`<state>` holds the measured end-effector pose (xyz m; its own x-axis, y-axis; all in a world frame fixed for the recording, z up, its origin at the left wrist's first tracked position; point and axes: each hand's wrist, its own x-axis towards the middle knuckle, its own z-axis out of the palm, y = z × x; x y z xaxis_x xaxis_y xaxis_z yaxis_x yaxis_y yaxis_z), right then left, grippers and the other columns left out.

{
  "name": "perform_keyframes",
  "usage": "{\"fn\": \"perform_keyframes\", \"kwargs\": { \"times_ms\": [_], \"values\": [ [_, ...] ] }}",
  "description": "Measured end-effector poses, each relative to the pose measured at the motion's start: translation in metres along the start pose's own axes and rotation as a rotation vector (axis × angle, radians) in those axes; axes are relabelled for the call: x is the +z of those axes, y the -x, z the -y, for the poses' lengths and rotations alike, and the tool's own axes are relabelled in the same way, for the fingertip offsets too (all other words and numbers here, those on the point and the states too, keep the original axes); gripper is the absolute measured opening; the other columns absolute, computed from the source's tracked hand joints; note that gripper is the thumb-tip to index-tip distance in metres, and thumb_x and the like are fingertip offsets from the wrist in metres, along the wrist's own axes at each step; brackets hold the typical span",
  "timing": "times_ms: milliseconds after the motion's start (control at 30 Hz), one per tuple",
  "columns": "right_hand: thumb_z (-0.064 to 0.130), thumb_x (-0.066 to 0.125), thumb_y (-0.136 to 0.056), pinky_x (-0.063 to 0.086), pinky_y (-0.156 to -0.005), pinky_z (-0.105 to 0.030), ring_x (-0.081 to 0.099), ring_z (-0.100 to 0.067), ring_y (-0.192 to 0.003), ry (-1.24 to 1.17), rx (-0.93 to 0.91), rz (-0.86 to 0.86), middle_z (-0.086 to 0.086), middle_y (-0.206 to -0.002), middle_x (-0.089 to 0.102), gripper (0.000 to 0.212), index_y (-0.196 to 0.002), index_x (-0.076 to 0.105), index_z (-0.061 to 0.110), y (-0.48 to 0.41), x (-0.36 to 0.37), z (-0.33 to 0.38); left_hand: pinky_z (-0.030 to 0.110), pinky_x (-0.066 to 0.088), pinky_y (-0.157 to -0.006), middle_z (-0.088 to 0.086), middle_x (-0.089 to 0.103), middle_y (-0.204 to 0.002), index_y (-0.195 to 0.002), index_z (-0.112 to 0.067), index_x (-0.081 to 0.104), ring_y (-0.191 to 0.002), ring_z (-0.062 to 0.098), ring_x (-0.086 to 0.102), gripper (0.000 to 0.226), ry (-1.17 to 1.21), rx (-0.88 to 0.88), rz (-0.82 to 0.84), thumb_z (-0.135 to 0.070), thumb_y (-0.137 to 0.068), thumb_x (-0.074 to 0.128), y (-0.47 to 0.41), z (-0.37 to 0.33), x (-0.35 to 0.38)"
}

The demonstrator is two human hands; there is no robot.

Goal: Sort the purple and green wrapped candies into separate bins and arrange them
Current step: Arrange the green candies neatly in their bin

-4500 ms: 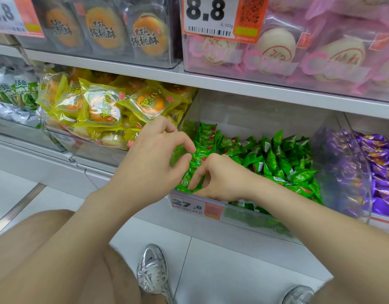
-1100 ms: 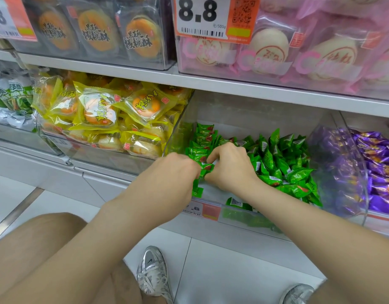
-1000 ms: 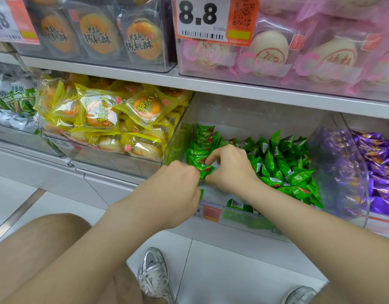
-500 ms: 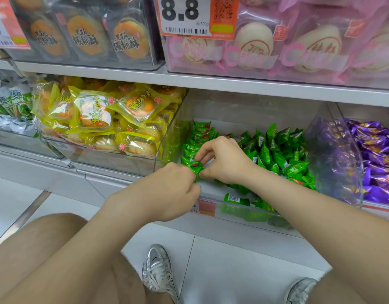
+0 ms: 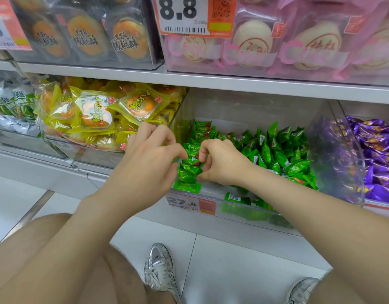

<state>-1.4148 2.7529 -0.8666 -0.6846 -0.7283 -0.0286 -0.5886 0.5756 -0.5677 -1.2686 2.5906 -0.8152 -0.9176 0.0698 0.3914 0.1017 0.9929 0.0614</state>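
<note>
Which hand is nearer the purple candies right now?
Right. The right hand sits among the green candies, left of the purple candies; the left hand is farther left, beside the right hand.

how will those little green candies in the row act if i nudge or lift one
Probably light: the green candies are small pillow packs that the left hand and right hand handle by fingertips. Glossy wrappers look slippery, so the stacked row may slide apart. The loose pile lies every which way, so they likely tumble easily.
</note>
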Motion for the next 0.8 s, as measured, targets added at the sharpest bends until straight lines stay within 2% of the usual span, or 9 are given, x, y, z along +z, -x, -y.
{"fn": "perform_keyframes", "kwargs": {
  "times_ms": [100, 167, 233, 300, 400, 567, 700, 800],
  "values": [
    [0.028, 0.09, -0.068, 0.054, -0.089, -0.045, 0.06, -0.018, -0.087, 0.109, -0.038, -0.02, 0.005, -0.076, 0.069, 0.043, -0.084, 0.05, 0.03, 0.002, -0.006, 0.0, 0.045, 0.041, -0.075, -0.003, 0.056, -0.108, -0.105, -0.028, 0.078, -0.106, 0.026, 0.039, 0.029, 0.018, 0.009, -0.012, -0.007, -0.087, 0.074, 0.0, 0.001, -0.002],
    [0.022, 0.085, -0.069, 0.057, -0.079, -0.044, 0.057, -0.012, -0.076, 0.194, -0.136, -0.006, 0.009, -0.073, 0.063, 0.036, -0.08, 0.052, 0.03, 0.005, -0.013, 0.001, 0.045, 0.04, -0.076, -0.005, 0.058, -0.107, -0.105, -0.029, 0.078, -0.106, 0.025, 0.04, 0.029, 0.031, 0.005, -0.015, -0.006, -0.088, 0.072, 0.0, 0.002, -0.004],
    [0.023, 0.085, -0.072, 0.055, -0.067, -0.039, 0.05, 0.0, -0.067, 0.287, -0.28, 0.082, 0.012, -0.07, 0.055, 0.026, -0.083, 0.062, 0.029, 0.01, -0.02, 0.005, 0.047, 0.042, -0.076, -0.007, 0.058, -0.106, -0.104, -0.031, 0.078, -0.107, 0.026, 0.04, 0.029, 0.039, 0.001, -0.008, -0.007, -0.09, 0.071, 0.0, 0.003, -0.005],
    [0.032, 0.087, -0.076, 0.05, -0.062, -0.035, 0.048, -0.003, -0.067, 0.375, -0.378, 0.171, 0.014, -0.073, 0.053, 0.025, -0.092, 0.069, 0.031, 0.015, -0.021, 0.009, 0.047, 0.04, -0.077, -0.008, 0.059, -0.106, -0.104, -0.031, 0.078, -0.108, 0.028, 0.042, 0.029, 0.041, -0.001, -0.008, -0.007, -0.09, 0.071, 0.0, 0.003, -0.004],
    [0.039, 0.084, -0.081, 0.044, -0.06, -0.033, 0.052, -0.013, -0.079, 0.479, -0.465, 0.186, 0.013, -0.084, 0.053, 0.026, -0.104, 0.072, 0.036, 0.016, -0.014, 0.01, 0.043, 0.034, -0.076, -0.008, 0.06, -0.106, -0.104, -0.031, 0.078, -0.108, 0.03, 0.043, 0.028, 0.039, 0.004, -0.005, -0.008, -0.089, 0.071, -0.001, 0.001, -0.002],
    [0.047, 0.078, -0.088, 0.042, -0.062, -0.031, 0.049, -0.013, -0.081, 0.508, -0.506, 0.178, 0.011, -0.09, 0.058, 0.026, -0.111, 0.074, 0.037, 0.013, -0.011, 0.011, 0.041, 0.028, -0.077, -0.009, 0.06, -0.107, -0.104, -0.032, 0.077, -0.109, 0.029, 0.041, 0.026, 0.034, 0.003, -0.014, -0.011, -0.091, 0.069, 0.0, 0.001, -0.001],
    [0.045, 0.076, -0.09, 0.056, -0.068, -0.039, 0.065, -0.021, -0.089, 0.486, -0.497, 0.196, 0.007, -0.096, 0.066, 0.022, -0.11, 0.076, 0.036, 0.013, -0.01, 0.011, 0.042, 0.031, -0.078, -0.011, 0.06, -0.107, -0.105, -0.034, 0.077, -0.11, 0.029, 0.041, 0.025, 0.034, -0.002, -0.011, -0.015, -0.093, 0.066, 0.0, 0.0, -0.001],
    [0.044, 0.074, -0.093, 0.057, -0.068, -0.039, 0.066, -0.02, -0.089, 0.466, -0.507, 0.201, 0.008, -0.095, 0.069, 0.018, -0.108, 0.078, 0.034, 0.015, -0.01, 0.011, 0.042, 0.031, -0.078, -0.011, 0.06, -0.108, -0.105, -0.034, 0.077, -0.11, 0.028, 0.04, 0.025, 0.036, -0.009, -0.002, -0.016, -0.093, 0.066, 0.0, -0.001, -0.002]
  ]
}}
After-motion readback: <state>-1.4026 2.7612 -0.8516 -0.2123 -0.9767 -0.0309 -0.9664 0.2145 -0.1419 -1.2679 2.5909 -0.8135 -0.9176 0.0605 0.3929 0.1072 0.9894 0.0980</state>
